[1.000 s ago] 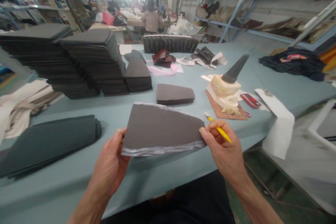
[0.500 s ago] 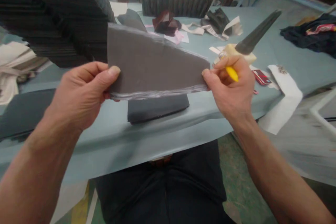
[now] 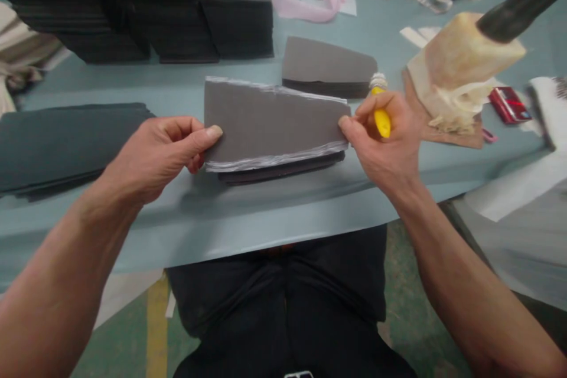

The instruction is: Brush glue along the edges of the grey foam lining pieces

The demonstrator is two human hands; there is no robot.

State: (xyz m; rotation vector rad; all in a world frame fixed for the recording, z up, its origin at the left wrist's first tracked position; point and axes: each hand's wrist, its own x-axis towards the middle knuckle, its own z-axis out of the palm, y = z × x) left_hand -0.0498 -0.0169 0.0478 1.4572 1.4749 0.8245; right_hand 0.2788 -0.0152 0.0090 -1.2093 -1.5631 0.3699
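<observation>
the left hand (image 3: 162, 156) pinches the wide end of the gray stack (image 3: 274, 121), and the right hand (image 3: 392, 142) pinches the thin end with a yellow stick (image 3: 381, 121) tucked in. the stack is over a dark pile (image 3: 287, 170) on the counter (image 3: 248, 218); i can't tell if they touch. it looks like lining up; setting down would need level hands. a small gray pile (image 3: 328, 62) is close behind, in the way there.

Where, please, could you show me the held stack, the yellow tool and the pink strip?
Held stack (image 3: 275, 123): head view, middle of its top face.
Yellow tool (image 3: 382, 123): head view, its yellow body.
Pink strip (image 3: 306, 10): head view, middle of its curve.
</observation>
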